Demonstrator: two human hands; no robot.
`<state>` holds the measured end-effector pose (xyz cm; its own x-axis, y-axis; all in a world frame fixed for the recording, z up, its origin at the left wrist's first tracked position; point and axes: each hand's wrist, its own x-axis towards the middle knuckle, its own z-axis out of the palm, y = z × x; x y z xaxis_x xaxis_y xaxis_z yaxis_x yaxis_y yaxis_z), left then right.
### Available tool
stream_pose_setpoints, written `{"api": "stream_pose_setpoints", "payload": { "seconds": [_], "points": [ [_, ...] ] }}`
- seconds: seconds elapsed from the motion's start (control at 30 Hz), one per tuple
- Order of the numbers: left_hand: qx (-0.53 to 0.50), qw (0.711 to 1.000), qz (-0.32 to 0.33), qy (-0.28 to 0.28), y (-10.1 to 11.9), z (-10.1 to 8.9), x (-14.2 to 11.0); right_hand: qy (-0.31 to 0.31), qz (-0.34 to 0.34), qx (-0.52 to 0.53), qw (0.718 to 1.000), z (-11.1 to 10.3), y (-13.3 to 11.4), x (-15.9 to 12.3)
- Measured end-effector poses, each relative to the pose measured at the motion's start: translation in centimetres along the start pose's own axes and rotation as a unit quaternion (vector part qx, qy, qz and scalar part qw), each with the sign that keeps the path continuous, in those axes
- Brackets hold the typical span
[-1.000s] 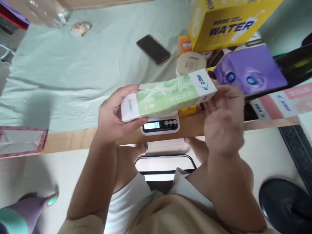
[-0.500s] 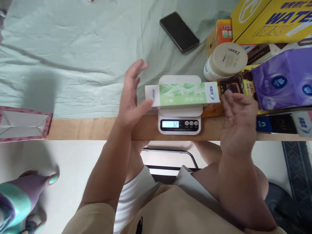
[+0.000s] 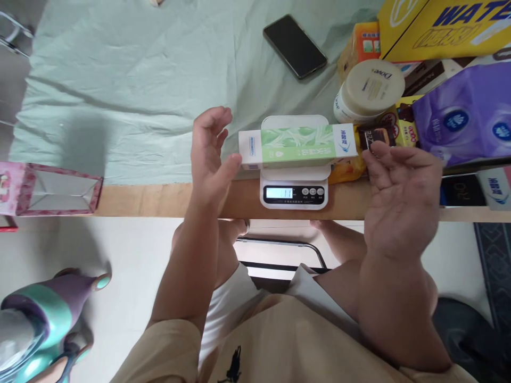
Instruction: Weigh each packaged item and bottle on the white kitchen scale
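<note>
A green and white toothpaste box (image 3: 297,147) lies crosswise on a small white digital kitchen scale (image 3: 294,199), its ends sticking out past the platform on both sides. The scale's display is lit, but its digits cannot be read. Just left of the box, my left hand (image 3: 211,151) hovers with thumb and fingers apart, holding nothing. At the other end, my right hand (image 3: 403,197) is turned partly palm up, fingers loosely curved and apart, also without anything in it. Its fingertips are close to a dark brown snack pack (image 3: 376,137).
A phone (image 3: 295,46) lies on the pale green cloth (image 3: 151,85). On the right stand a Dove jar (image 3: 369,90), a purple tissue pack (image 3: 465,114), a yellow carton (image 3: 443,26) and an orange pack (image 3: 361,45). A pink paper bag (image 3: 59,189) is at the left edge.
Both hands have drawn slightly away from the box, and my right palm has turned upward more. The display showed 32 before. The whole view has shifted a little.
</note>
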<state>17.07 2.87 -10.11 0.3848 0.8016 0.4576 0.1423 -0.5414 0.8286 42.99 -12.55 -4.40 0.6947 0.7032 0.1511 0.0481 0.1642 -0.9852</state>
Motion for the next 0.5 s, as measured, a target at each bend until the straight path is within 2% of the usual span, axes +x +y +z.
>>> {"api": "stream_pose_setpoints", "payload": {
  "seconds": [0.1,0.2,0.37,0.5],
  "points": [
    [0.019,0.999,-0.018,-0.03,1.8,0.7,-0.1,0.008,0.062,-0.017,0.998,0.4,-0.4,-0.2],
    [0.043,0.996,-0.001,-0.074,2.5,1.0,0.0,0.016,0.103,-0.028,0.994,0.6,-0.6,-0.5],
    [0.131,0.986,0.036,-0.099,2.2,0.7,0.5,-0.021,0.101,-0.029,0.994,0.7,-0.8,-1.0],
    [0.118,0.989,0.013,-0.083,2.6,0.0,0.4,-0.036,0.105,-0.028,0.993,0.7,-1.0,-1.5]
  ]
}}
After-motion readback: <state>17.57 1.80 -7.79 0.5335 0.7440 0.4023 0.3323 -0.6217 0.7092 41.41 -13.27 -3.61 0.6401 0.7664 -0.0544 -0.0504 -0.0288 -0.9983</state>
